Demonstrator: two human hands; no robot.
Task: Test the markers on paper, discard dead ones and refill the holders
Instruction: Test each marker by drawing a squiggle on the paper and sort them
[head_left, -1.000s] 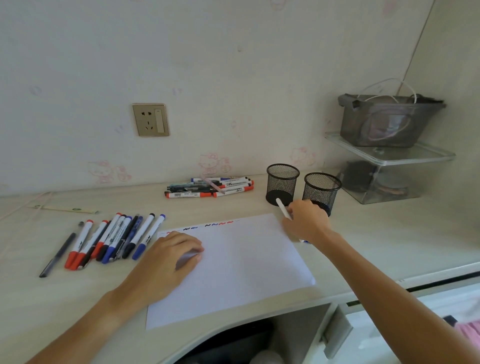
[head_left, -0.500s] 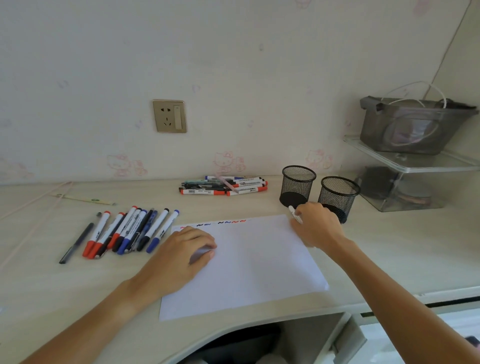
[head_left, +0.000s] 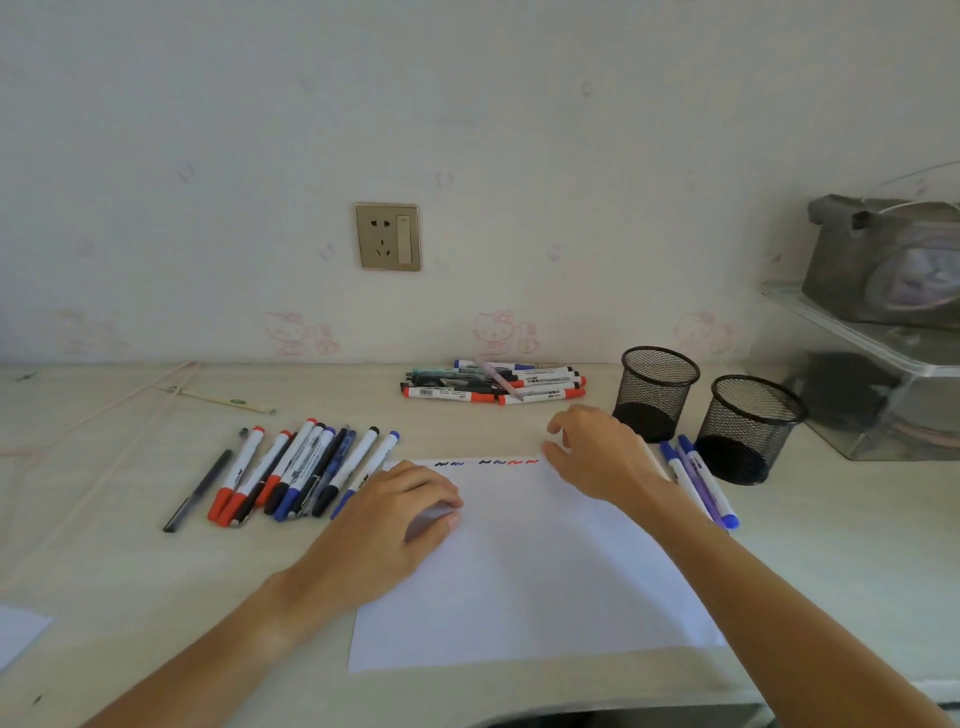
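Desk (head_left: 130, 597): bears all items. Paper (head_left: 519, 571) at near centre, pinned flat by left hand (head_left: 395, 514), fingers loosely curled and pressing down, gripping nothing; probably to stop sliding during test strokes. Test squiggles (head_left: 488, 462) along far edge. Right hand (head_left: 597, 457) over far right corner of paper, fingers relaxed and spread, holding nothing. Two mesh holders (head_left: 657, 392) at far right, no markers visible inside. Row of markers (head_left: 291, 473) left of paper; second pile (head_left: 493, 384) near wall; a few markers (head_left: 701, 483) just beside nearer holder, probably sorted groups.
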